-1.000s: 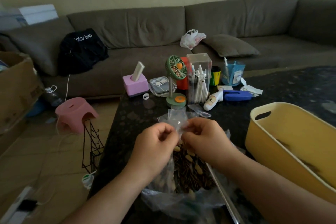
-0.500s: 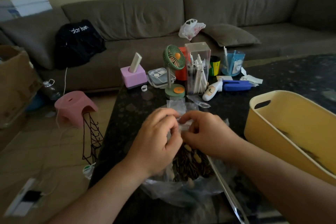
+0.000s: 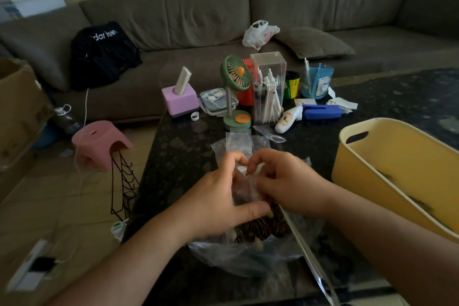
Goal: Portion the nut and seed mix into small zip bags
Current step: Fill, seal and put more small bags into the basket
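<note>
- Two hands meet over a dark table; left hand and right hand both pinch a small clear zip bag.
- Directly beneath, touching them, an open plastic bag of nut and seed mix.
- Yellow tub stands to the right.

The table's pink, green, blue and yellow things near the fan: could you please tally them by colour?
Pink: 1, the pink holder block.
Green: 1, the desk fan.
Blue: 2, the blue cup and the blue tool.
Yellow: 1, the yellow basket.
Total: 5.
</note>
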`<action>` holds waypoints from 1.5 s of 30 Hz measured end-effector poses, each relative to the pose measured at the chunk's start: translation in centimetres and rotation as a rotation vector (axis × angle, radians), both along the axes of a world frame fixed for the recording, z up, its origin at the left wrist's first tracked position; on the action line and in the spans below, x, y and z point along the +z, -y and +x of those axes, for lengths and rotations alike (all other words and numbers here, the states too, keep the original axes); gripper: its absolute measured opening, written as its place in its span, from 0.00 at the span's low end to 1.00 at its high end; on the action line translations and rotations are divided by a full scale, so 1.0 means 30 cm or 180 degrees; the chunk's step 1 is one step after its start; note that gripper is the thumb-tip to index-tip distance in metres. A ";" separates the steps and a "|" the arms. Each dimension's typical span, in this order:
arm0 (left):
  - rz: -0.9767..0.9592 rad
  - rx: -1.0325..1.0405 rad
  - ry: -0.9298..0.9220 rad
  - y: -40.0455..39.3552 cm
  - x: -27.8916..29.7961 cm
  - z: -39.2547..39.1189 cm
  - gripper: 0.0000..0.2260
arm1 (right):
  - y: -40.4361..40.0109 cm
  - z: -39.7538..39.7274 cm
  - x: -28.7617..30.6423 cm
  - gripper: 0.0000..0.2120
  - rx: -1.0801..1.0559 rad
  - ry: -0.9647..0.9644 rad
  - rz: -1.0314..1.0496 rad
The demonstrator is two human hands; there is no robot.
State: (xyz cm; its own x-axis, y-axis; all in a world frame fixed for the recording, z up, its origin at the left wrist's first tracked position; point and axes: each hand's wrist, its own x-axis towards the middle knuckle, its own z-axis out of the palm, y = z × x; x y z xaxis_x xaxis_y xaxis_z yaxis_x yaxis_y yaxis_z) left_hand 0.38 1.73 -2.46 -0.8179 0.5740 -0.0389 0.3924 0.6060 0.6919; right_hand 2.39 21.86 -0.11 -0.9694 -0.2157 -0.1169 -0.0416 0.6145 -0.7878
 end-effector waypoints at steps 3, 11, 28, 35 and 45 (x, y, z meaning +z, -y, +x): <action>-0.0127 0.0042 -0.0184 -0.001 0.006 -0.004 0.40 | -0.016 0.005 0.010 0.09 0.0065 0.0137 -0.0280; -0.0083 0.0085 -0.0161 0.001 0.005 -0.011 0.40 | -0.034 0.012 0.017 0.06 0.0019 -0.0040 -0.0451; 0.1048 0.0498 0.2025 -0.005 0.028 0.034 0.24 | -0.134 -0.028 -0.075 0.12 0.0951 0.0247 0.1482; 0.0142 0.0865 0.1876 0.024 -0.036 0.040 0.19 | -0.148 -0.006 -0.196 0.15 0.1287 -0.0509 0.2187; -0.1250 0.0959 -0.0093 0.048 0.047 0.021 0.23 | -0.181 0.012 -0.006 0.17 0.0645 -0.0720 0.2490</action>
